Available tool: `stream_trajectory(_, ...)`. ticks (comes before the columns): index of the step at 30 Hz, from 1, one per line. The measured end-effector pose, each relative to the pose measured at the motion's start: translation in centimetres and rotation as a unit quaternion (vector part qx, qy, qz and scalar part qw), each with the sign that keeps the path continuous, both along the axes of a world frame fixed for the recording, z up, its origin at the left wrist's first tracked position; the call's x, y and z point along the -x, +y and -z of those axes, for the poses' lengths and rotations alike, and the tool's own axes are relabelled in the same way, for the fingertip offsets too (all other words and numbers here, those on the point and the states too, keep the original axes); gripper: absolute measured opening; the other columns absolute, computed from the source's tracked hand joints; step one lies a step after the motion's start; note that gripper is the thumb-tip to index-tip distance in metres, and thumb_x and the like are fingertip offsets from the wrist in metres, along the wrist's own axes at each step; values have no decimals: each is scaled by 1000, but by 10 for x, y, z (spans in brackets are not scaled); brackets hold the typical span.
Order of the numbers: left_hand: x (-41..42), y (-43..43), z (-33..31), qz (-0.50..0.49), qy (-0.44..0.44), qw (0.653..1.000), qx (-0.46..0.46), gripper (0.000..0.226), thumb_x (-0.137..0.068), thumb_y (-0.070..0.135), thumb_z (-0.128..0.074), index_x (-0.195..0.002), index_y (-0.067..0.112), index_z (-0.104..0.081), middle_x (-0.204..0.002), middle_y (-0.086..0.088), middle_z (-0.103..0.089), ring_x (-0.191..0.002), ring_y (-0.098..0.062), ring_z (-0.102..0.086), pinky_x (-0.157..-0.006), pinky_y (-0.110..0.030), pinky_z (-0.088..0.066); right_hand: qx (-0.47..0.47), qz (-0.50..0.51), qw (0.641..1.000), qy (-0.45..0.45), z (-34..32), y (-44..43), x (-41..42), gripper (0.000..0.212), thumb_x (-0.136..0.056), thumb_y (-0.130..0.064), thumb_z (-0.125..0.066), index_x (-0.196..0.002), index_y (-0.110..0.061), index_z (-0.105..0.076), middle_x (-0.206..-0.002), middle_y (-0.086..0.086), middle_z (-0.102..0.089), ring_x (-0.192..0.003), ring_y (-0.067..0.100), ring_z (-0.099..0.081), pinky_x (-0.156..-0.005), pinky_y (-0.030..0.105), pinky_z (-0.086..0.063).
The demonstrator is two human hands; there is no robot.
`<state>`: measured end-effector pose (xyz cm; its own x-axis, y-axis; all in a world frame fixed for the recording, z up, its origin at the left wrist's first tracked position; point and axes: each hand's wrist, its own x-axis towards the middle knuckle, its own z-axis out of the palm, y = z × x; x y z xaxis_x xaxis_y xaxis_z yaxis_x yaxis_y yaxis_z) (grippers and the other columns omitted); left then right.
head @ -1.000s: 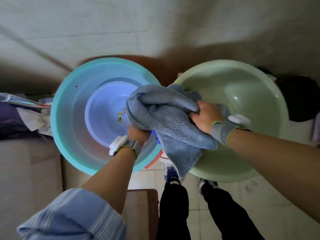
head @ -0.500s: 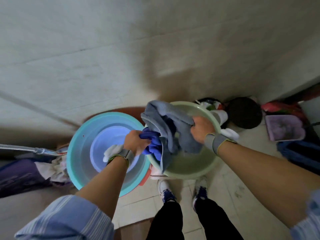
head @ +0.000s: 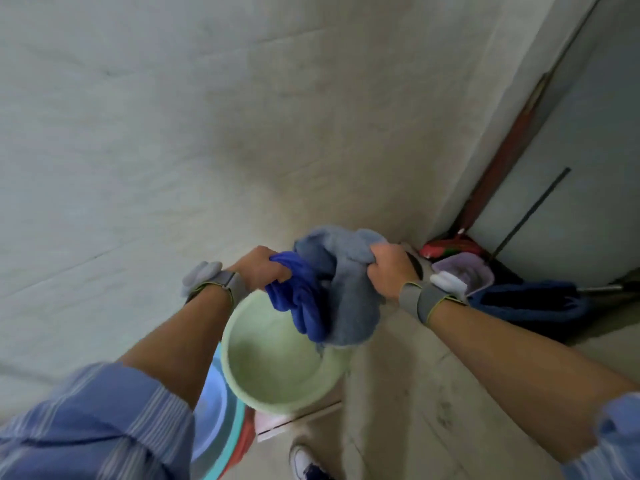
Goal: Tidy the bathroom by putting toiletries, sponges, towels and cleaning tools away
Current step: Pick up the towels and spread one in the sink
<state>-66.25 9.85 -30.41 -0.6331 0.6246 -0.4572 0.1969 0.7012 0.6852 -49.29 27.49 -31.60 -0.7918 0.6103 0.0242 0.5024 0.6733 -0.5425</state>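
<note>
My right hand (head: 389, 270) is closed around a bunched grey-blue towel (head: 349, 299), held up over the far rim of a pale green basin (head: 263, 372). My left hand (head: 259, 268) grips a bright blue cloth or glove (head: 299, 299) that hangs beside the towel and touches it. Both pieces dangle above the green basin, which looks empty. A turquoise basin (head: 216, 431) peeks out under my left forearm, mostly hidden.
A tiled wall fills the upper frame. In the right corner are a red brush (head: 446, 249), a lilac dustpan (head: 471, 275), a dark blue mop head (head: 530, 303) and a dark thin pole (head: 530, 213) leaning on the wall. My shoe (head: 308, 462) is on the tiled floor.
I have stood up and lifted both cloths higher; the view swung right and up, so the turquoise basin slid almost out of sight and the corner with cleaning tools came nearer.
</note>
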Motion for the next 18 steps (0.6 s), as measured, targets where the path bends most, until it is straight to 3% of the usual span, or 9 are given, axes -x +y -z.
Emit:
stream_trajectory(4, -42, 54, -46, 38, 7, 999, -38, 19, -48, 18, -56, -63, 8, -62, -67, -15, -57, -64, -25, -53, -66, -42, -52, -20, 38, 997, 62, -52, 27, -59, 22, -80, 5, -49, -93, 7, -67, -109, 30, -65, -106, 43, -58, -85, 37, -40)
stream_trajectory(8, -108, 126, -94, 117, 31, 990, -70, 41, -48, 20, -57, -82, -2, -66, -76, -20, -60, -72, -29, -57, -75, -49, -55, -74, 96, 985, 124, -105, 61, -147, 16, -77, 8, -50, -79, 6, -65, -94, 32, -67, -91, 47, -60, -74, 36, -34)
stream_trajectory(11, -158, 177, -127, 162, 52, 981, -97, 37, -49, 21, -59, -79, 1, -65, -76, -18, -59, -73, -28, -55, -70, -43, -52, -109, 139, 974, 143, -137, 90, -205, 18, -77, 6, -49, -82, 3, -67, -99, 30, -67, -94, 46, -59, -76, 38, -40)
stream_trajectory(13, -196, 211, -146, 195, 46, 974, -105, 41, -53, 21, -62, -87, -1, -66, -80, -17, -60, -75, -27, -56, -73, -47, -54, -134, 168, 962, 171, -153, 109, -247, 23, -77, 7, -49, -86, 2, -69, -102, 28, -68, -98, 43, -60, -79, 37, -41)
stream_trajectory(15, -218, 234, -159, 215, 47, 966, -132, 44, -53, 20, -61, -89, -4, -67, -79, -17, -59, -73, -26, -56, -70, -44, -53, -135, 193, 956, 177, -166, 122, -270, 23, -78, 6, -48, -84, 0, -69, -97, 26, -68, -93, 41, -61, -74, 35, -40)
stream_trajectory(18, -274, 277, -181, 276, 46, 948, -152, 27, -49, 20, -58, -70, 4, -64, -68, -13, -55, -63, -24, -50, -55, -30, -45, -164, 243, 940, 172, -186, 146, -322, 19, -79, 6, -48, -78, 1, -66, -88, 26, -67, -85, 41, -61, -68, 35, -40)
